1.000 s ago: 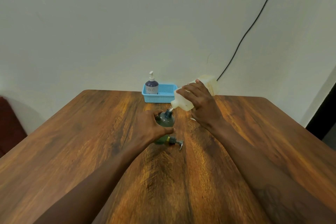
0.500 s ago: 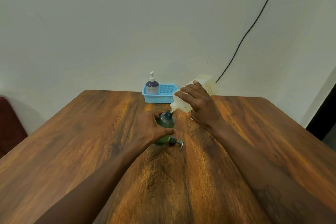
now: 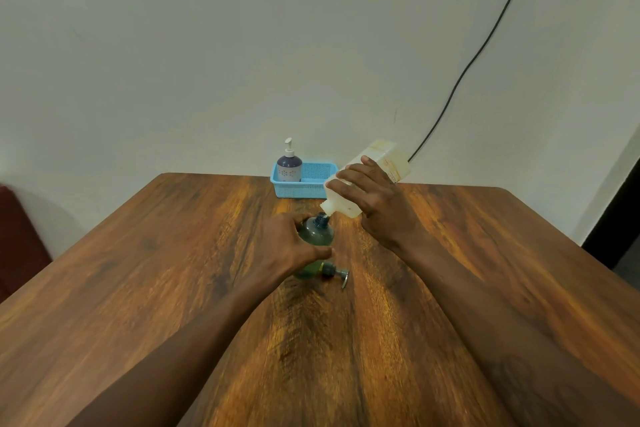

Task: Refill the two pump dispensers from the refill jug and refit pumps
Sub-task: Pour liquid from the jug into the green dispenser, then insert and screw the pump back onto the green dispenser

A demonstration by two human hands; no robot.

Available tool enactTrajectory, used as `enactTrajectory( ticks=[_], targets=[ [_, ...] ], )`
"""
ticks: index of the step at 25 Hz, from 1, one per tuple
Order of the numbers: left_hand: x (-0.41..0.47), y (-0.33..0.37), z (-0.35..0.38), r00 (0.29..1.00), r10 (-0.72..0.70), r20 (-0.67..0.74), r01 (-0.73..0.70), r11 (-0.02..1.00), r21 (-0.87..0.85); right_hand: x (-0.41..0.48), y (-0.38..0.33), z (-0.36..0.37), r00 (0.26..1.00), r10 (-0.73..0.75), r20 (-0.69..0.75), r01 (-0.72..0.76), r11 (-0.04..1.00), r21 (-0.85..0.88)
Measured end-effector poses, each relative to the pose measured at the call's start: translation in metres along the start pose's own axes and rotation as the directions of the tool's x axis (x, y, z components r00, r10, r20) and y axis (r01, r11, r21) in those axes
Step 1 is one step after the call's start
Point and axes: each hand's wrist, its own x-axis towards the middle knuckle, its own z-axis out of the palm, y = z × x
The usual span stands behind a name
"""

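Observation:
A round green dispenser bottle (image 3: pixel 317 234) stands open-necked on the wooden table (image 3: pixel 173 270), and my left hand (image 3: pixel 287 246) grips its side. My right hand (image 3: pixel 375 208) holds the pale translucent refill jug (image 3: pixel 381 158) tilted steeply, spout down at the bottle's neck. The removed grey pump (image 3: pixel 334 271) lies on the table just in front of the bottle. A purple dispenser (image 3: pixel 289 166) with its white pump fitted stands in the left end of a blue basket (image 3: pixel 311 185) at the table's far edge.
The wall runs right behind the table's far edge. A black cable (image 3: pixel 460 80) hangs down the wall at the right. A dark red seat (image 3: pixel 17 239) sits off the table's left side, and a dark doorway (image 3: pixel 613 218) at the right.
The jug has tipped slightly steeper over the green bottle's neck. Both hands stay where they were.

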Motion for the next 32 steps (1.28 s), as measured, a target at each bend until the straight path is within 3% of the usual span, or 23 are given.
enactTrajectory(
  ticks=[3,6,10,13,16,21,23,25,29,32],
  targets=[
    [-0.003,0.004,-0.002,1.000,0.006,-0.026,-0.007,1.000,-0.010,-0.005,0.001,0.004,0.995,0.093,0.048,-0.097,0.992,0.084],
    [-0.004,0.003,-0.002,1.000,0.012,-0.019,-0.012,0.999,-0.031,-0.019,0.001,0.011,0.956,0.270,0.115,-0.290,0.927,0.237],
    [-0.003,-0.004,-0.002,1.000,0.015,0.004,-0.014,0.997,-0.076,-0.037,0.002,0.022,0.840,0.531,0.111,-0.531,0.764,0.368],
    [-0.003,-0.010,-0.002,1.000,0.011,0.008,-0.010,0.996,-0.089,-0.047,0.010,0.032,0.697,0.680,0.227,-0.704,0.590,0.395],
    [-0.002,-0.014,0.000,1.000,0.003,0.001,-0.003,0.996,-0.089,-0.059,0.017,0.042,0.588,0.750,0.302,-0.796,0.469,0.384],
    [-0.005,-0.021,0.004,1.000,0.011,0.021,-0.009,0.993,-0.115,-0.072,0.022,0.049,0.507,0.780,0.367,-0.847,0.374,0.377],
    [-0.007,-0.025,0.005,0.999,0.005,0.032,-0.001,0.992,-0.124,-0.072,0.020,0.048,0.515,0.773,0.371,-0.843,0.378,0.384],
    [-0.010,-0.028,0.006,0.999,-0.005,0.041,0.011,0.992,-0.129,-0.069,0.014,0.044,0.562,0.767,0.311,-0.815,0.449,0.366],
    [-0.013,-0.028,0.002,0.998,-0.016,0.063,0.024,0.991,-0.128,-0.054,-0.007,0.037,0.787,0.616,0.032,-0.584,0.728,0.358],
    [-0.017,-0.028,-0.003,0.999,-0.013,0.051,0.018,0.994,-0.107,-0.046,-0.030,0.040,0.892,0.450,0.036,-0.426,0.812,0.398]
  ],
)
